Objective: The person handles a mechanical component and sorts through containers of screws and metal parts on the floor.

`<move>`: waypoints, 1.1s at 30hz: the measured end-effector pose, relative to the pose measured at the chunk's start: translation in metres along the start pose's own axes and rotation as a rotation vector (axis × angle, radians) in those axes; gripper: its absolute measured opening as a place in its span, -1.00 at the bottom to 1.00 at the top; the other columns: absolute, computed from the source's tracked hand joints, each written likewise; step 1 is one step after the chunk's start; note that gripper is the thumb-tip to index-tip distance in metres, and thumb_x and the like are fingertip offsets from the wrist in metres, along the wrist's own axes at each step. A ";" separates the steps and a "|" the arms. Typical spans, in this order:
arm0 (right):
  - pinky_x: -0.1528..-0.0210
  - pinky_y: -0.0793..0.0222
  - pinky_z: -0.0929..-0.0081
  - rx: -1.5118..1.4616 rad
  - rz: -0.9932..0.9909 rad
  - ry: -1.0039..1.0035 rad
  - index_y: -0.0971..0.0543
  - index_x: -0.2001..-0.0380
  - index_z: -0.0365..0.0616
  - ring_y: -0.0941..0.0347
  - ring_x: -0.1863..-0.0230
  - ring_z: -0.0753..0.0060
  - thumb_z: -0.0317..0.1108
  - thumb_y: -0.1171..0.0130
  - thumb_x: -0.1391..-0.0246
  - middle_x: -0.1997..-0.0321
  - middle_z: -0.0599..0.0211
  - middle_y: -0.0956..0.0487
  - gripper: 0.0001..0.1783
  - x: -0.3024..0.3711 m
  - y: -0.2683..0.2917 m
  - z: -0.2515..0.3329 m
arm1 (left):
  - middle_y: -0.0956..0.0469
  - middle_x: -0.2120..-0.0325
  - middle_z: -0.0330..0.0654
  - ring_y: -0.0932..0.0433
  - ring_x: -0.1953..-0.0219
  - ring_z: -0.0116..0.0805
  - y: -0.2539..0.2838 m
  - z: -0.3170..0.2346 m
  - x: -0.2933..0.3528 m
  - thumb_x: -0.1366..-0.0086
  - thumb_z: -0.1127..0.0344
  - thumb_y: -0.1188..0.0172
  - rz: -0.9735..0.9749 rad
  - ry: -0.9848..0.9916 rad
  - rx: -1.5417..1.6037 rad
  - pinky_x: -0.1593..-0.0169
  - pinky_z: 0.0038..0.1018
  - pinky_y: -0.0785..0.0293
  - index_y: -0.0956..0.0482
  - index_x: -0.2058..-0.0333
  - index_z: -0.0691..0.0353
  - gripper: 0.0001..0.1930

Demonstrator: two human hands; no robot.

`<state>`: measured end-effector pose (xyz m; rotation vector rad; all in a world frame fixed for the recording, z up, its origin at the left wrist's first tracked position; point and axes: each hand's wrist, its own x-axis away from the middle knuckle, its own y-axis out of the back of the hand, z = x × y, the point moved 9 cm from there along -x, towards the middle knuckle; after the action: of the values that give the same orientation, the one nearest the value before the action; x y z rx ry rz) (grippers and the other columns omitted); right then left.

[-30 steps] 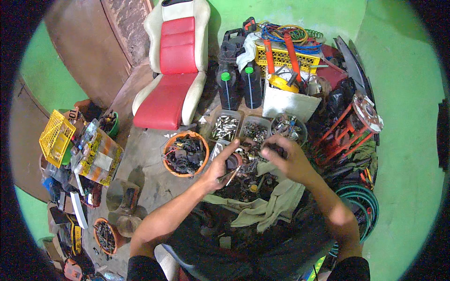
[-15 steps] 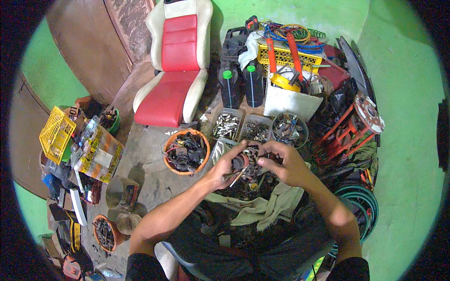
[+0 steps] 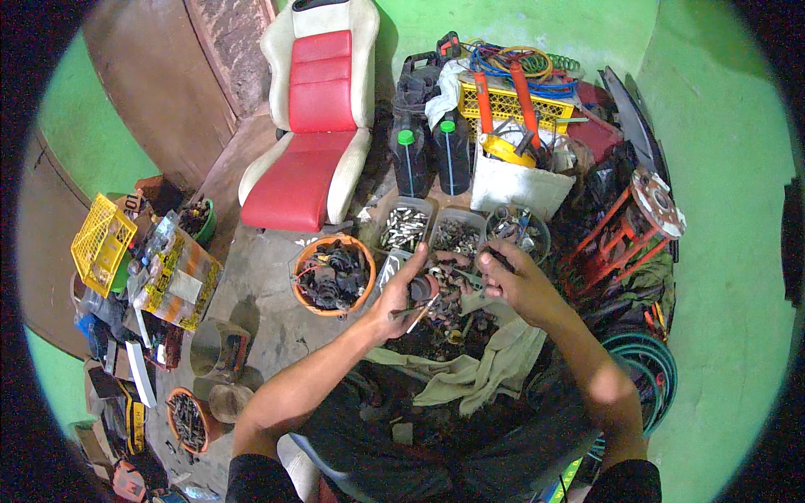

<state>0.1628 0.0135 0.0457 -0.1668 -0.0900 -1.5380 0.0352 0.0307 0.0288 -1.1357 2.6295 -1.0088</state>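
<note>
My left hand (image 3: 396, 300) is closed around a round, dark part with a reddish-brown face (image 3: 425, 287), its thumb pointing up. A thin pale stick (image 3: 418, 319) slants out below that part; whether the same fingers hold it is unclear. My right hand (image 3: 521, 283) is a short way to the right, fingers bent together near the round tub (image 3: 547, 245); what they hold, if anything, I cannot make out. Under both hands lies a heap of dark, dirty small metal parts (image 3: 457, 323). A greenish-grey cloth (image 3: 486, 366) is bunched along its near side.
Beyond my hands stand a clear tub of silvery cylinders (image 3: 404, 226) and a tub of small hardware (image 3: 457, 235). An orange bucket (image 3: 371, 285) of dark parts is to the left. Behind are a red and white seat (image 3: 302, 180) and black jugs (image 3: 453, 168). A coiled green hose (image 3: 667, 377) lies right.
My right hand has pulled away from the left toward the right, and its fingers have drawn together. The left thumb has lifted, while the round part stays in the left hand.
</note>
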 end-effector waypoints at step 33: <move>0.19 -0.36 0.42 0.544 0.280 0.344 -0.55 0.18 -0.21 -0.48 0.29 0.40 -0.23 -0.24 0.01 0.34 0.26 -0.58 -0.64 0.015 -0.029 0.041 | -0.48 0.66 -0.27 -0.43 0.65 -0.49 0.024 0.020 0.014 -0.24 0.09 0.00 -0.215 0.176 -0.069 0.54 -0.58 -0.35 -0.49 0.43 0.21 -0.70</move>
<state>0.1367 0.0049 0.0898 0.4963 -0.1987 -1.1954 0.0178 0.0220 0.0007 -1.4337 2.7411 -1.1096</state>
